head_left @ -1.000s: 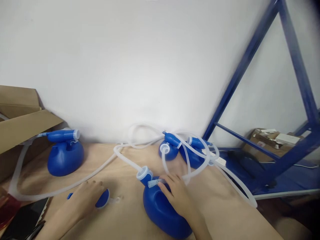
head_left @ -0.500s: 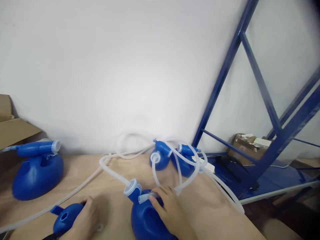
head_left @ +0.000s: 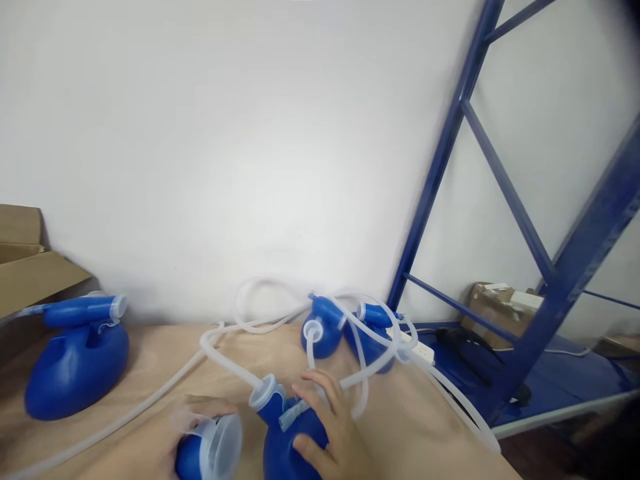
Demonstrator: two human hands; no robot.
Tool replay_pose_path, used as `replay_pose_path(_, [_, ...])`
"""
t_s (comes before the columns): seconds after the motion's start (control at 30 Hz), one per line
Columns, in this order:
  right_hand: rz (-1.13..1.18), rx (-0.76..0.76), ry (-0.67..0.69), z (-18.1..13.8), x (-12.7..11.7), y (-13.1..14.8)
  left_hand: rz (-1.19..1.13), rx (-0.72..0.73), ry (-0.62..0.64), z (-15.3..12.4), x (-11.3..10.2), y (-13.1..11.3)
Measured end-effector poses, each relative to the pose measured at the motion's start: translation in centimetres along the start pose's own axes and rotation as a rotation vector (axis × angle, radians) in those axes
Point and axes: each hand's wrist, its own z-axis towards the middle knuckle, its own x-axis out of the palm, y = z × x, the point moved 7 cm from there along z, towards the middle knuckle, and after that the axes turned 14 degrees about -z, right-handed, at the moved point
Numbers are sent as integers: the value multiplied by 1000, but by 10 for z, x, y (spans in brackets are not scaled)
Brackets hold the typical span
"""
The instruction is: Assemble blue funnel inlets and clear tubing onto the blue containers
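Observation:
My left hand (head_left: 155, 433) is closed around a blue urinal funnel (head_left: 189, 457), whose wide translucent rim and cap (head_left: 223, 445) face right. Beside it stands a blue urinal bottle (head_left: 283, 450), its white-rimmed neck (head_left: 263, 393) joined to a translucent hose (head_left: 227, 363). My right hand (head_left: 337, 430) hovers over the bottle's right side with fingers spread; whether a fingertip touches it I cannot tell. A clear tube connector (head_left: 290, 419) lies across the bottle's top, next to my fingers.
Two more blue bottles (head_left: 323, 333) with looped hoses stand at the back, by a white power strip (head_left: 425, 352). At left are another blue bottle (head_left: 75, 373) and an open cardboard box (head_left: 45, 277). A blue metal rack (head_left: 435, 167) rises at right.
My left hand has moved right and turned the funnel, so its capped wide end now shows. My right hand has released the clear connector and spread its fingers.

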Motion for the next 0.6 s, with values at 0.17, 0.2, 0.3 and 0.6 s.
replay_pose_path(0.17, [187,-152,-67,24,28,40,-220,124,-249,19,4,-42])
replay_pose_path(0.2, [207,-156,-99,31,29,48,-210,137,-288,24,7,-47])
replay_pose_path(0.3, [310,-95,-222,51,17,61,-192,132,-329,36,20,-58])
replay_pose_path(0.6, [443,135,-53,60,9,53,-3,230,-658,30,29,-43])
